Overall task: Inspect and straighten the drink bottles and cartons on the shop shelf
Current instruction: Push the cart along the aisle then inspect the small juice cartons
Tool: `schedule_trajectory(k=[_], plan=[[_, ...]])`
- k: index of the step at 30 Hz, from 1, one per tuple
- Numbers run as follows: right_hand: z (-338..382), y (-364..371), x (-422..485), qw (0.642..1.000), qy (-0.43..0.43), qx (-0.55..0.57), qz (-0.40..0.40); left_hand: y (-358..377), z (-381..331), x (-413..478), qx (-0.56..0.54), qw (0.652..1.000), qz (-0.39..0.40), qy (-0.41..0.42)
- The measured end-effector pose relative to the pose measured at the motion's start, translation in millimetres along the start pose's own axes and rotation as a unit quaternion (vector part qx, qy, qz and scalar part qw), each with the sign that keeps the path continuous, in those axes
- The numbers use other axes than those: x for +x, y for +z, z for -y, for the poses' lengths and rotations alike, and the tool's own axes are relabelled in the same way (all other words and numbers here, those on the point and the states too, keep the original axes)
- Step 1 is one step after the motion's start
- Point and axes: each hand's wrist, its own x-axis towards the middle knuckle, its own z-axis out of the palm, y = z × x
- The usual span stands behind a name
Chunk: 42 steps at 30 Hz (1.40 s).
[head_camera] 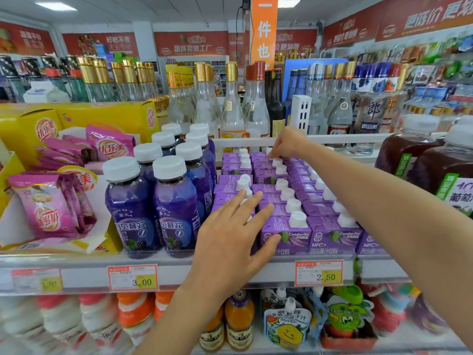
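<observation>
Rows of small purple juice cartons [332, 234] with white caps fill the middle of the shelf [179, 272]. My left hand [235, 234] lies with straight fingers over the front left cartons, thumb against the face of a front carton [286, 237]. My right hand [286, 144] reaches to the back of the rows, its fingers curled down onto the cap of a rear carton [258, 160]. Purple drink bottles [128, 208] with white caps stand upright to the left of the cartons.
Pink snack packs in a yellow display box [46, 208] sit at the left. Dark juice bottles [435, 172] stand at the right. Glass liquor bottles [233, 103] line the shelf behind. Price tags [133, 276] hang on the shelf edge; more drinks stand on the shelf below.
</observation>
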Motion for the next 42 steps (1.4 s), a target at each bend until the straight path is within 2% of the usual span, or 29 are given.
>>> schedule_trajectory(k=[4, 8, 11, 12, 14, 17, 21, 23, 26, 30, 35, 36, 38, 39, 42], plan=[[-1.3, -17.8, -10.1, 0.995, -0.021, 0.069, -0.061, 0.0, 0.1, 0.2, -0.015, 1.000, 0.011, -0.005], [-4.4, -58.0, -45.0, 0.977, -0.059, 0.160, -0.131, -5.0, -0.4, 1.7, -0.030, 0.999, 0.042, -0.011], [-9.9, -78.7, -90.8, 0.955, -0.098, 0.237, -0.149, -16.7, -3.7, 5.3, -0.124, 0.989, 0.045, -0.063], [-12.3, -81.1, -108.7, 0.945, -0.111, 0.274, -0.139, -23.0, -5.7, 6.9, -0.200, 0.973, 0.034, -0.107], [-16.4, -79.6, -146.4, 0.927, -0.124, 0.334, -0.113, -37.6, -11.8, 12.4, -0.350, 0.919, -0.015, -0.184], [-19.3, -64.3, -197.3, 0.906, -0.139, 0.392, -0.084, -56.7, -28.5, 19.2, -0.483, 0.842, -0.053, -0.236], [-20.4, -40.9, -248.2, 0.887, -0.131, 0.435, -0.083, -64.7, -51.7, 10.7, -0.532, 0.805, -0.068, -0.253], [-28.6, -34.2, -269.3, 0.875, -0.139, 0.460, -0.060, -66.5, -58.3, 3.2, -0.572, 0.772, -0.058, -0.270], [-41.5, -24.3, -295.3, 0.837, -0.204, 0.508, 0.033, -67.2, -61.1, -3.7, -0.614, 0.732, -0.022, -0.296], [-47.0, -13.2, -308.5, 0.797, -0.211, 0.566, 0.021, -71.2, -69.5, -10.5, -0.662, 0.673, 0.050, -0.327], [-42.9, -18.4, -323.0, 0.780, -0.189, 0.596, -0.012, -69.9, -66.3, -12.3, -0.643, 0.693, 0.157, -0.286], [-41.4, -18.4, -324.5, 0.782, -0.181, 0.596, -0.023, -66.6, -64.3, -12.9, -0.629, 0.712, 0.164, -0.265], [-38.4, -18.2, -326.8, 0.782, -0.159, 0.600, -0.042, -69.8, -70.1, -23.5, -0.554, 0.805, 0.133, -0.164], [-37.1, -18.8, -328.0, 0.782, -0.151, 0.603, -0.049, -73.7, -74.8, -28.0, -0.518, 0.840, 0.099, -0.126], [-36.9, -21.6, -334.1, 0.799, -0.160, 0.577, -0.052, -78.0, -77.6, -27.2, -0.508, 0.848, 0.055, -0.139]])
